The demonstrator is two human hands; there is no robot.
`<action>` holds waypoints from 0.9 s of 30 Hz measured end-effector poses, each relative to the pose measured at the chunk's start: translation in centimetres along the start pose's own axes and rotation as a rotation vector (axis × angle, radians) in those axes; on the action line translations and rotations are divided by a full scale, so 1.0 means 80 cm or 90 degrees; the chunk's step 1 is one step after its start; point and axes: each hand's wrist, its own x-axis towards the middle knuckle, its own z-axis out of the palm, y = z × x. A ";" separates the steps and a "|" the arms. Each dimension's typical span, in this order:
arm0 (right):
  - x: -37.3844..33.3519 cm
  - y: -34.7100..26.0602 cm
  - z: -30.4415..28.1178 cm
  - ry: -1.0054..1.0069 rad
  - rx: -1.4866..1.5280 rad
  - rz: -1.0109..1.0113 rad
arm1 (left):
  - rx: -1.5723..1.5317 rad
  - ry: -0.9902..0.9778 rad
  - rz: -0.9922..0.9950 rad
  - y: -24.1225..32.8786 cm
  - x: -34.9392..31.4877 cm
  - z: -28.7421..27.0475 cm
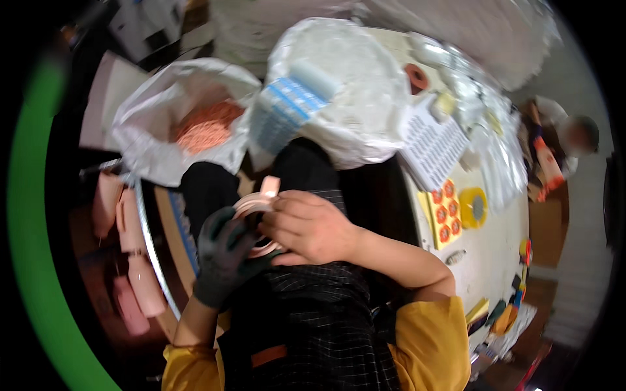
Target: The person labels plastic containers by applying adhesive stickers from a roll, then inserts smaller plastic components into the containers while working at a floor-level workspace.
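Over my lap I hold a shiny pinkish-copper round part with a ring-like rim and a flat tab sticking up from it. My left hand, in a dark grey-green glove, curls its fingers around the left side of the part. My bare right hand closes on its right side, with fingertips reaching over the rim. The fingers hide much of its middle, so I cannot make out what lies inside.
Ahead stand an open white bag of small pink pieces and a large white sack. Pink bottle-shaped parts lie at left. The right-hand table holds a printed sheet stack, orange round stickers and a yellow tape roll.
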 end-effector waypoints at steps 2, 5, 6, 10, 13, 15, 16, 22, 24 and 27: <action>0.000 -0.015 0.003 -0.029 0.001 0.048 | 0.018 -0.007 0.037 -0.006 0.002 0.001; 0.004 -0.020 0.014 -0.120 0.015 0.096 | 0.043 -0.079 0.038 -0.011 0.003 -0.008; 0.007 -0.020 0.018 -0.109 0.032 0.102 | 0.068 -0.063 0.046 -0.010 0.006 -0.013; 0.008 -0.024 0.029 -0.050 0.054 0.132 | 0.144 -0.021 0.037 0.005 0.011 -0.016; 0.007 -0.025 0.039 -0.002 0.042 0.130 | 0.170 -0.035 0.005 0.016 0.014 -0.019; 0.007 -0.023 0.042 0.024 0.021 0.109 | 0.187 -0.093 -0.009 0.022 0.024 -0.027; 0.009 -0.024 0.044 0.040 0.007 0.091 | 0.202 -0.144 -0.014 0.023 0.036 -0.038; 0.011 -0.025 0.038 0.017 -0.023 0.117 | 0.278 -0.006 -0.038 0.006 0.068 -0.016; 0.009 -0.024 0.040 0.032 -0.020 0.123 | 0.225 -0.109 -0.050 -0.006 0.073 -0.014; 0.011 -0.023 0.040 0.048 -0.022 0.130 | 0.258 -0.265 -0.022 -0.006 0.083 -0.027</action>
